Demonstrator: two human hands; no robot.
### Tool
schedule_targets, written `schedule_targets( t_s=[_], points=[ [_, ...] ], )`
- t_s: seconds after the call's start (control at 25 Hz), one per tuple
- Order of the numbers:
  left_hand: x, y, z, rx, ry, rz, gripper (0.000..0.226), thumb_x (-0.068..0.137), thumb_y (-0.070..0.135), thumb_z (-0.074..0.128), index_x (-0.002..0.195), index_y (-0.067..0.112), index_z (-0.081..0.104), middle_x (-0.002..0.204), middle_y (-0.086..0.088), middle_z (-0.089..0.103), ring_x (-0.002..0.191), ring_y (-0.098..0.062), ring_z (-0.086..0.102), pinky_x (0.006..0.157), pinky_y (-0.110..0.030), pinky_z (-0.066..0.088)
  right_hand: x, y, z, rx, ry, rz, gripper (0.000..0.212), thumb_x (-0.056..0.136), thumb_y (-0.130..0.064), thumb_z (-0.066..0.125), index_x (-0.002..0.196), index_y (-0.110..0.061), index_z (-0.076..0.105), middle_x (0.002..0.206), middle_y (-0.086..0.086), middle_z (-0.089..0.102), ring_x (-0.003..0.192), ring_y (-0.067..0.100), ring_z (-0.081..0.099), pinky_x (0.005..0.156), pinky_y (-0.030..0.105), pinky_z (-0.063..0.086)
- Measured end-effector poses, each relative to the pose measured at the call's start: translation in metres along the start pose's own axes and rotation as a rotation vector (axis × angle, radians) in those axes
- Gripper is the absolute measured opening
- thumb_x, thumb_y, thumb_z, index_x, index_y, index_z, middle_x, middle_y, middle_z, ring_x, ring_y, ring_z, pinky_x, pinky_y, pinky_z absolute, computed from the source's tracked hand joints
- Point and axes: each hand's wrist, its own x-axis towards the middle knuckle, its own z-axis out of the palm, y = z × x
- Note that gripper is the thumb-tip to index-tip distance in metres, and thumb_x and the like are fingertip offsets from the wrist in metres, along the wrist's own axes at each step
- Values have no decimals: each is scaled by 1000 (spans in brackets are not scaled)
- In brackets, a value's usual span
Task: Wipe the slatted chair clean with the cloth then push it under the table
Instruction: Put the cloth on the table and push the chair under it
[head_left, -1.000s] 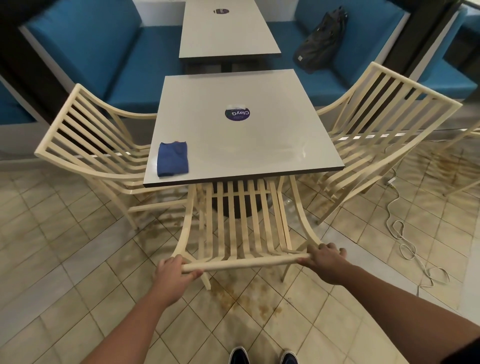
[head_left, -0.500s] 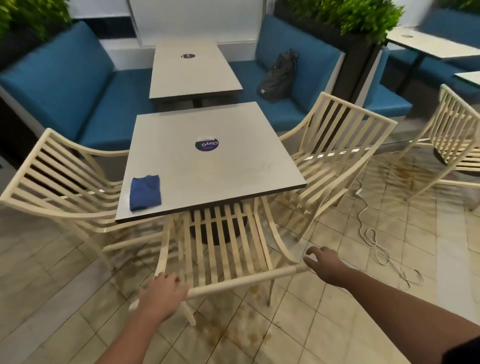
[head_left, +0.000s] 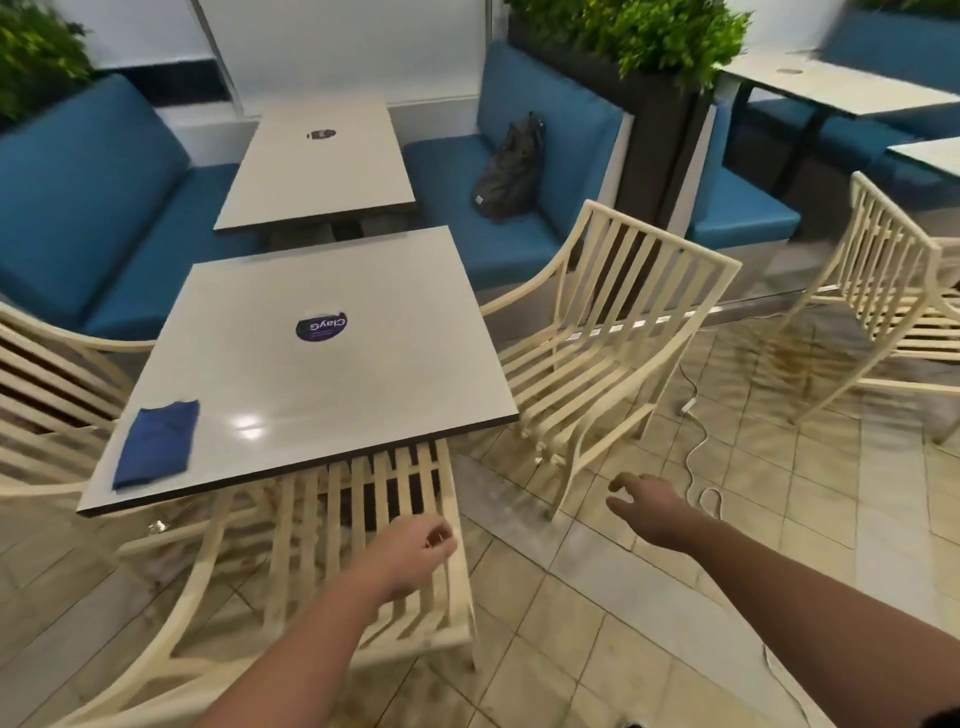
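Observation:
The cream slatted chair (head_left: 332, 530) stands with its seat under the near edge of the grey table (head_left: 363, 395), its back facing me. A folded blue cloth (head_left: 156, 441) lies on the table's near left corner. My left hand (head_left: 415, 556) hovers over the chair's back slats with loosely curled fingers and holds nothing. My right hand (head_left: 649, 509) is out to the right above the floor, fingers spread, apart from the chair.
A second slatted chair (head_left: 613, 353) stands right of the table, a third (head_left: 47, 395) on its left, another (head_left: 893, 291) far right. A white cable (head_left: 698, 452) trails across the tiled floor. Blue benches, a black bag (head_left: 509, 171) and another table (head_left: 317, 161) lie behind.
Both hands have let go of the chair's top rail. The view has swung right and up, and my right hand has moved off to the right.

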Motion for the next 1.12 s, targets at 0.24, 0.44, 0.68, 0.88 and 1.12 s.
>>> schedule_targets(
  t_s=[0.24,0.44,0.68,0.88,1.12],
  points=[
    [79,124,40,-98,-44,-53,23,100,46,56,110,30,69,106,10,68,95,-9,65,90,-40,59,63,113,-77,-7,-52,-9,37,103,-41,53,133,-19,58,129,10,60,112,26,58,96,35,47],
    [138,180,39,-58,-42,-38,25,101,43,54,110,26,69,103,7,69,92,-9,63,88,-36,56,125,160,-118,-117,-87,28,37,102,-41,52,133,-21,57,132,11,61,118,28,57,98,34,46],
    [246,202,27,-44,-73,-71,26,101,39,50,104,20,67,97,2,67,86,-14,62,77,-33,53,220,170,-143,-261,-166,53,40,101,-44,48,136,-24,54,136,12,58,125,31,53,101,37,46],
    [366,220,24,-6,-105,-102,25,101,37,49,102,18,66,93,3,64,88,-18,61,77,-34,51,307,177,-170,-357,-179,108,43,101,-44,43,140,-27,49,140,6,53,132,29,45,103,44,44],
    [459,219,27,110,-170,-158,28,103,31,46,117,12,62,120,-8,65,107,-28,63,87,-36,52,403,181,-209,-593,-121,100,49,99,-45,44,145,-28,44,149,5,45,141,27,36,110,49,38]
  ],
)
